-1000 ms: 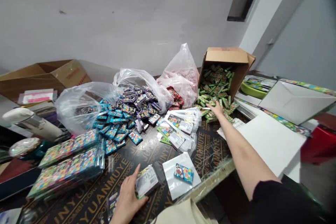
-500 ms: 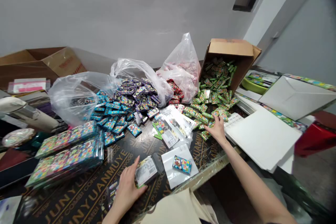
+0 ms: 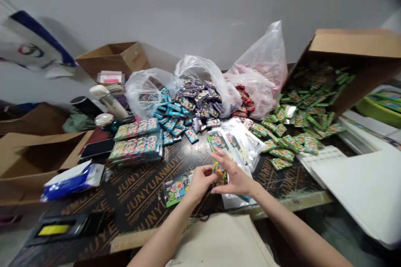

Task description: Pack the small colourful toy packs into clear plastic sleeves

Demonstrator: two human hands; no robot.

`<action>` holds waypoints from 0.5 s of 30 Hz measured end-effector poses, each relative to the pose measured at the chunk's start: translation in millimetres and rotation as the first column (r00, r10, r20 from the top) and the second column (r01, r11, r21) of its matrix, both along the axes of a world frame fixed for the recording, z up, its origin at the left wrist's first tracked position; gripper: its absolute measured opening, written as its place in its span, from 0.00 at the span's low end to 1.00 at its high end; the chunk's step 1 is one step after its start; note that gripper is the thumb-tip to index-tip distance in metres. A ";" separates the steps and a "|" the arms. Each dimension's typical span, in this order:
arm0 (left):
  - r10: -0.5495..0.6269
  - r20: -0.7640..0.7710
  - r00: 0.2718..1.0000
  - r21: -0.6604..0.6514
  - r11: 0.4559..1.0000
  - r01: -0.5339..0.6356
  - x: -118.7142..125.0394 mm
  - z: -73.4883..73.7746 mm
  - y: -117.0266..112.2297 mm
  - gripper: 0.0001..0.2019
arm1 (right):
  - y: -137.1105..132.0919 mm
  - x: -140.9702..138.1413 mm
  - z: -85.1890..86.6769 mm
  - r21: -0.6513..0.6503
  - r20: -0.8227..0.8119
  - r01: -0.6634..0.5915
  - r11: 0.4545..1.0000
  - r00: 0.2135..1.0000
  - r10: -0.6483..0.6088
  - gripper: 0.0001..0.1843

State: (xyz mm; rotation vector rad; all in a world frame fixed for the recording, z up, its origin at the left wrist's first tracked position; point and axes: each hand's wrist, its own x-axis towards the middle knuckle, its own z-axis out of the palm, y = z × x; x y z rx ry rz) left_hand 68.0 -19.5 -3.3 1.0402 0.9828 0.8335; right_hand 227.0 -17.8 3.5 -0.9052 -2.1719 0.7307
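Just above the table's front part, my two hands meet around a small green patterned box point(image 3: 219, 170). My left hand point(image 3: 200, 182) pinches its left side, thumb and fingers closed. Around the other side curve the fingers and thumb of my right hand point(image 3: 236, 175), which partly cover it. Beside my left hand lies a flat black-and-green printed packet point(image 3: 176, 191). Under my right wrist is a clear bag point(image 3: 230, 202), with a bit of a blue box showing. Behind the hands, printed packets in clear sleeves point(image 3: 239, 142) overlap. Similar green boxes point(image 3: 282, 154) are scattered to the right.
Piles of blue boxes point(image 3: 171, 123) and purple boxes point(image 3: 202, 100) spill from plastic bags, with red boxes point(image 3: 243, 102) farther right. A tipped carton point(image 3: 354, 44) holds green boxes. Wrapped multipacks point(image 3: 136, 146), a phone point(image 3: 97, 148) and white sheets point(image 3: 351, 183) flank the work area.
My right hand has come back from the green pile to the middle, where a green box is now between both hands. My left hand has left the packet on the table. The view has swung left.
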 end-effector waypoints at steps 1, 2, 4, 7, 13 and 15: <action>0.049 0.020 0.999 -0.041 0.998 -0.048 -3.6 -0.4 -0.1 0.11 | 1.2 -3.8 -2.0 -0.005 0.002 -0.011 1.000 1.000 0.011 0.52; 0.097 0.033 0.995 -0.081 0.992 -0.094 -8.6 -1.2 -0.5 0.10 | 2.4 -5.9 -3.9 -0.008 -0.002 -0.007 1.000 1.000 0.007 0.53; 0.154 0.058 0.986 -0.150 0.978 -0.144 -19.9 -2.2 -1.8 0.10 | 3.9 -7.7 -7.3 -0.003 -0.019 0.009 1.000 1.000 -0.009 0.53; 0.157 0.105 0.982 -0.200 0.971 -0.134 -31.1 -1.7 -4.6 0.10 | 3.4 -11.5 -10.5 0.025 -0.024 0.009 1.000 1.000 -0.009 0.49; 0.196 0.159 0.968 -0.228 0.961 -0.157 -33.3 -3.9 -10.0 0.13 | 0.5 -24.0 -13.2 0.124 -0.066 0.214 0.969 0.976 -0.207 0.44; 0.206 0.158 0.966 -0.233 0.958 -0.166 -33.6 -5.4 -11.0 0.14 | 0.7 -25.5 -14.5 0.133 -0.097 0.225 0.965 0.972 -0.214 0.45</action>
